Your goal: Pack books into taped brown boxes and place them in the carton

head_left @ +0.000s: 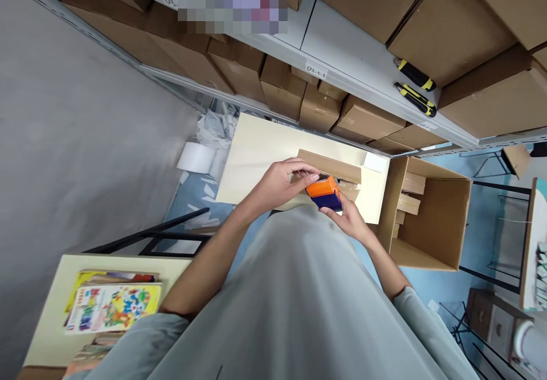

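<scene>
Single head-worn view, looking steeply down, near the table [256,146], shelves [342,49] ahead

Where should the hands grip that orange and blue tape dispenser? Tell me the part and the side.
Grip the tape dispenser by its blue lower body, coming from the right, as the right hand does now. The orange top faces up and leftward, and the left hand already covers that side, so the blue underside is the free, broad face.

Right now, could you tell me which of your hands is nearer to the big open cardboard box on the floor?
Right. The right hand holds the orange and blue tape dispenser just beside the open cardboard box; the left hand is farther away, on the dispenser's other side.
</scene>
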The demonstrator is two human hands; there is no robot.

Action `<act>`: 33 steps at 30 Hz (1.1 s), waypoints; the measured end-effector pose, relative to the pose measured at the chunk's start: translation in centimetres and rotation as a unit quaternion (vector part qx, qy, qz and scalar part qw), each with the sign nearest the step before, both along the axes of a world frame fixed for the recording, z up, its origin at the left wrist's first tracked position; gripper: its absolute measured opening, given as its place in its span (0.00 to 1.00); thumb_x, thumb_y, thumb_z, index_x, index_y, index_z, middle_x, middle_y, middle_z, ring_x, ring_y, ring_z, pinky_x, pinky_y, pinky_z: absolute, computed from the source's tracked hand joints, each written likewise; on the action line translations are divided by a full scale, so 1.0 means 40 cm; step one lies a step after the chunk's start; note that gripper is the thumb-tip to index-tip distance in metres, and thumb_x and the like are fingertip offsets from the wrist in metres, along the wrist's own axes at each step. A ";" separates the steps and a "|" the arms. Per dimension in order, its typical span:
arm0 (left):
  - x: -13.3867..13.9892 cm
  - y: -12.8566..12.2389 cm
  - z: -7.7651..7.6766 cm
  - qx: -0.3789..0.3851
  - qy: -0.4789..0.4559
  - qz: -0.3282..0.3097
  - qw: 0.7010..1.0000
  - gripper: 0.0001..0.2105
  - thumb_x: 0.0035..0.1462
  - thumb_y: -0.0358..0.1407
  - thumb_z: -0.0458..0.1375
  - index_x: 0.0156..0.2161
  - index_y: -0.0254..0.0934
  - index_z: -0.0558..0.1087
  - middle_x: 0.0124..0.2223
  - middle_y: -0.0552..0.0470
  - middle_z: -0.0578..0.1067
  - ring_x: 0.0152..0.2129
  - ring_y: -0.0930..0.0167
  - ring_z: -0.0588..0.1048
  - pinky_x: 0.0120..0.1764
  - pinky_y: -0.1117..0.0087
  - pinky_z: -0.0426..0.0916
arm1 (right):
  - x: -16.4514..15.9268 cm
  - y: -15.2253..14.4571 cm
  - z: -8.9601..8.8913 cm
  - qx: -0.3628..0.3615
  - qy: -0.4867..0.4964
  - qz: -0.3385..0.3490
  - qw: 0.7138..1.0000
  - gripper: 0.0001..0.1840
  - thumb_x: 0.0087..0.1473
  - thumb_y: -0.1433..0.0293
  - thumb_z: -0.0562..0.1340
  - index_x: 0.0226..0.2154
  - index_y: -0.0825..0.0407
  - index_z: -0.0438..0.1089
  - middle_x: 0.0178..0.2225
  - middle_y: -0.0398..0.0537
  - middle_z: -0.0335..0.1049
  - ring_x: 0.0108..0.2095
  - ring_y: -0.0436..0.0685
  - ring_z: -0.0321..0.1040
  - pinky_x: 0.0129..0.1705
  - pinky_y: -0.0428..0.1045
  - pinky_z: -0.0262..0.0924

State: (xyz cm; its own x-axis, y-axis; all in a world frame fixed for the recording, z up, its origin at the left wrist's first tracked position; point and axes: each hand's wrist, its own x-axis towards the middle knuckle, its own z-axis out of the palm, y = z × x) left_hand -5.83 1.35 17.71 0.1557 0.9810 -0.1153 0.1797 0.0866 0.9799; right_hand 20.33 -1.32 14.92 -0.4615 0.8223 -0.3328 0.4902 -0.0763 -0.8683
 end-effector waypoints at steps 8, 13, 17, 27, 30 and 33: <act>-0.014 0.001 -0.011 -0.082 -0.043 0.019 0.996 0.20 0.61 0.53 0.67 0.46 0.38 0.85 0.39 0.49 0.83 0.35 0.67 0.77 0.40 0.67 0.74 | -0.012 -0.003 0.008 0.000 -0.038 0.015 0.999 0.29 0.66 0.48 0.67 0.59 0.49 0.71 0.52 0.53 0.81 0.52 0.67 0.78 0.56 0.59 0.73; -0.018 0.000 -0.037 -0.103 -0.071 0.024 0.992 0.21 0.58 0.55 0.68 0.43 0.38 0.85 0.40 0.47 0.84 0.35 0.66 0.79 0.40 0.66 0.76 | -0.020 -0.003 0.017 -0.006 -0.071 0.032 0.997 0.29 0.67 0.47 0.66 0.59 0.49 0.72 0.51 0.53 0.81 0.52 0.68 0.78 0.56 0.60 0.73; -0.017 -0.013 -0.044 -0.110 -0.085 0.042 0.989 0.22 0.58 0.56 0.67 0.41 0.36 0.84 0.40 0.46 0.85 0.36 0.65 0.80 0.41 0.65 0.76 | -0.020 0.001 0.030 -0.022 -0.086 0.052 0.995 0.30 0.67 0.46 0.65 0.60 0.48 0.72 0.50 0.52 0.81 0.51 0.68 0.78 0.55 0.59 0.73; 0.028 -0.103 -0.117 -0.168 -0.159 0.147 0.962 0.24 0.55 0.58 0.69 0.39 0.36 0.82 0.38 0.46 0.85 0.38 0.62 0.82 0.43 0.63 0.78 | -0.024 0.050 0.139 -0.081 -0.159 0.125 0.976 0.29 0.69 0.41 0.58 0.49 0.49 0.75 0.38 0.48 0.81 0.37 0.62 0.77 0.38 0.53 0.70; 0.038 -0.118 -0.127 -0.187 -0.172 0.168 0.953 0.23 0.54 0.58 0.69 0.38 0.37 0.82 0.38 0.46 0.85 0.36 0.63 0.81 0.40 0.64 0.77 | -0.014 0.062 0.172 -0.117 -0.175 0.142 0.967 0.28 0.69 0.40 0.59 0.42 0.48 0.74 0.34 0.47 0.80 0.34 0.61 0.75 0.35 0.52 0.68; 0.015 -0.117 -0.131 -0.195 -0.172 0.191 0.947 0.22 0.53 0.56 0.70 0.39 0.37 0.83 0.36 0.47 0.84 0.33 0.66 0.79 0.36 0.67 0.75 | 0.009 0.076 0.199 -0.156 -0.182 0.147 0.960 0.29 0.68 0.39 0.60 0.40 0.48 0.73 0.33 0.47 0.81 0.32 0.59 0.75 0.34 0.51 0.67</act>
